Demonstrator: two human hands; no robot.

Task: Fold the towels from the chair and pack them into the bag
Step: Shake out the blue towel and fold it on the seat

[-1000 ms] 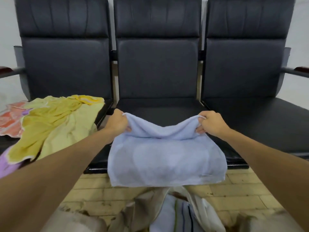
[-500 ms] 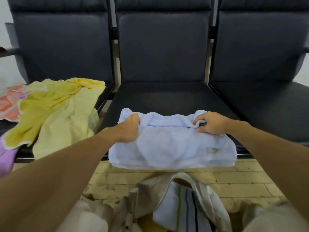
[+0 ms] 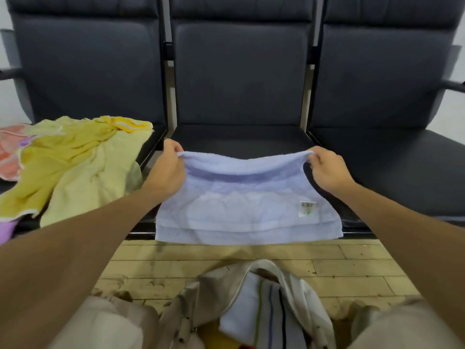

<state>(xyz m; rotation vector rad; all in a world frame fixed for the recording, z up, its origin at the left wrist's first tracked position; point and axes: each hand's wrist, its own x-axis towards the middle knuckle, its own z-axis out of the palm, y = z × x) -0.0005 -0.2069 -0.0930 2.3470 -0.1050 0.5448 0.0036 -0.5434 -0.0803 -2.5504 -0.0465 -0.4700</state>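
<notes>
At the far left, a crumpled orange-pink towel (image 3: 8, 152) lies on the seat of the left black padded chair (image 3: 88, 71). It is partly covered by a loose heap of pale and deeper yellow terry towels (image 3: 75, 170) that spills over the seat's front edge. A scrap of lilac cloth (image 3: 6, 229) shows below the heap at the frame's edge.

The left hand (image 3: 168, 170) has its fingers and thumb curled in a pinch on the top left corner of a light blue folded terry towel (image 3: 241, 210). The towel is held up by its upper edge above the front of the middle black chair seat (image 3: 239, 139) and sags a little between the 2 hands. Its lower part hangs past the seat's front rail, where stepped hems show at least 2 layers. A small white barcode label (image 3: 307, 209) sits on its lower right face.

Below the towel, nearest the camera, an open beige fabric bag (image 3: 201, 306) rests on the yellowish tiled floor (image 3: 339, 263). A white towel with green, blue and black stripes (image 3: 261, 308) lies inside it.

The right hand (image 3: 327, 172) pinches the blue towel's top right corner, fingers curled round the cloth. Beyond it stands the right black padded chair (image 3: 390, 84), last of the 3 in the row.
</notes>
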